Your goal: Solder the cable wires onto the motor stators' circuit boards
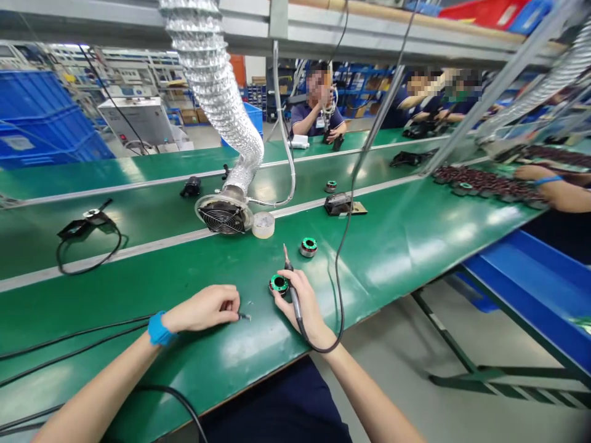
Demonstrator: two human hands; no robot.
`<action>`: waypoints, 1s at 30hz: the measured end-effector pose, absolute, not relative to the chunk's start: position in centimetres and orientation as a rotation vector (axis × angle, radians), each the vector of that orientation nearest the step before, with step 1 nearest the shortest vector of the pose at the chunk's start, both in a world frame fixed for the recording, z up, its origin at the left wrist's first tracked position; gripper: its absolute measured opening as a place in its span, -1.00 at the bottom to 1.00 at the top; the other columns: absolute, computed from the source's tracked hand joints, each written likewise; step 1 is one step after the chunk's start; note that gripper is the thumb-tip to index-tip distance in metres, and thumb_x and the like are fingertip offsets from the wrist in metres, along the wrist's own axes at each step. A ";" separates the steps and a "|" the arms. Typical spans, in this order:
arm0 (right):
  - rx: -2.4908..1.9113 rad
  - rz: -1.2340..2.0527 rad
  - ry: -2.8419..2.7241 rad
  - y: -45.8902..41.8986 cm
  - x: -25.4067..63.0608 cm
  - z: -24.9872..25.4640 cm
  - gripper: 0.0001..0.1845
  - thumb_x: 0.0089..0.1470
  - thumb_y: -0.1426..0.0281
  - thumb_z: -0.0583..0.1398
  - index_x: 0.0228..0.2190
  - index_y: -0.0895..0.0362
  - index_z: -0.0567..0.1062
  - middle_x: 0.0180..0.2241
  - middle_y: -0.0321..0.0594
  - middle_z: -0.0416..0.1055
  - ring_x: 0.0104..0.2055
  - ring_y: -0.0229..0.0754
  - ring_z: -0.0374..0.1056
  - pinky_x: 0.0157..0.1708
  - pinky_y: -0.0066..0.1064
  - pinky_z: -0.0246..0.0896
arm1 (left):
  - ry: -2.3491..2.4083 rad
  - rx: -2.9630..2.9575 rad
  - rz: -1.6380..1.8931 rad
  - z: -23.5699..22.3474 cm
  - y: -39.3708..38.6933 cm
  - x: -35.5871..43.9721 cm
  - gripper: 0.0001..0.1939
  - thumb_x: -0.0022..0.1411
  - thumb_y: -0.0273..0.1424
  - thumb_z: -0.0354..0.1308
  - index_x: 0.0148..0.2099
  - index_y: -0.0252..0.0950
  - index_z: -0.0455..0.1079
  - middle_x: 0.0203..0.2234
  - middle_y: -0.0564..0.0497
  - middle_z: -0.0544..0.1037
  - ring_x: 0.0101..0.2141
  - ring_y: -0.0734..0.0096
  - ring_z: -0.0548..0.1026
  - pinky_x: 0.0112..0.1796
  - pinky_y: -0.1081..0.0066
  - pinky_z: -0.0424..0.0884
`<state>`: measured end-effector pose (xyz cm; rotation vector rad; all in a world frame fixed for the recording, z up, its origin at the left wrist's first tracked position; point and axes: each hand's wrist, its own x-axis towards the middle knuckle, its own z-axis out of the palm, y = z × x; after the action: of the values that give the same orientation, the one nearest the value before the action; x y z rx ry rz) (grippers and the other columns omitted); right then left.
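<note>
My right hand (308,304) is closed around a soldering iron (295,299), whose bare tip points up and away from me. The thumb and fingers of that hand also reach a motor stator (278,283) with a green top ring, standing on the green bench; whether they press on it is hard to tell. Pinched in my left hand (207,306) is a black cable, and its stripped end (244,317) sticks out to the right, just over the bench. A second green-topped stator (308,247) stands a little farther back, apart from both hands.
A fume duct with a fan (225,216) hangs at the back, beside a tape roll (263,225). A black metal-based holder (344,205) lies right of it. The iron's cord (340,258) loops beside my right hand. Several stators (489,183) cover the right end, near a co-worker's arm (549,184).
</note>
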<state>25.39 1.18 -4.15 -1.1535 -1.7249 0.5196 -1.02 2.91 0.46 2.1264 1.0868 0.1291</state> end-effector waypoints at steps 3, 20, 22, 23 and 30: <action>-1.129 0.583 -1.747 1.1 24.9 -3.8 -0.61 0.11 0.50 0.26 0.00 0.07 0.47 -0.13 -0.16 0.41 -0.12 -0.11 0.45 -0.03 -0.28 0.41 | 1.062 2.005 0.219 1.6 0.3 -1.0 -0.75 0.35 -0.24 0.18 -0.34 -0.26 0.37 -0.36 0.05 0.46 -0.35 0.40 0.38 -0.30 0.44 0.29; -0.836 0.776 -1.660 0.5 20.7 -2.2 -0.63 0.22 0.48 0.26 0.04 -0.03 0.46 -0.15 -0.24 0.40 -0.13 -0.19 0.45 -0.01 -0.30 0.40 | 1.311 1.691 0.937 0.0 -1.4 1.4 -0.73 0.40 -0.19 0.16 -0.20 -0.26 0.54 -0.39 0.02 0.54 -0.37 0.39 0.42 -0.30 0.43 0.32; -0.816 0.788 -1.602 0.4 20.1 -2.1 -0.67 0.21 0.50 0.25 -0.01 -0.02 0.48 -0.20 -0.27 0.39 -0.19 -0.21 0.46 -0.06 -0.32 0.42 | 1.324 1.712 0.957 0.1 -1.5 1.6 -0.74 0.40 -0.19 0.16 -0.21 -0.27 0.53 -0.39 0.01 0.53 -0.37 0.39 0.41 -0.29 0.43 0.32; -0.813 0.798 -1.583 0.4 19.8 -2.0 -0.68 0.21 0.51 0.24 -0.03 -0.02 0.49 -0.21 -0.28 0.39 -0.20 -0.21 0.46 -0.08 -0.32 0.43 | 1.333 1.710 0.969 0.2 -1.5 1.7 -0.73 0.39 -0.19 0.16 -0.21 -0.27 0.54 -0.38 0.01 0.53 -0.37 0.38 0.41 -0.29 0.42 0.32; -0.855 0.884 -1.422 -0.3 18.6 -1.7 -0.79 0.19 0.47 0.25 -0.13 0.02 0.49 -0.26 -0.28 0.41 -0.21 -0.20 0.45 -0.12 -0.33 0.41 | 1.313 1.427 1.034 0.5 -1.5 2.3 -0.68 0.30 -0.13 0.25 -0.29 -0.30 0.52 -0.49 0.04 0.46 -0.51 0.47 0.32 -0.46 0.47 0.26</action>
<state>18.57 -0.31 -1.66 -0.8547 -1.4222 0.8842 2.28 -1.55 0.47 1.4273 1.3129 1.0338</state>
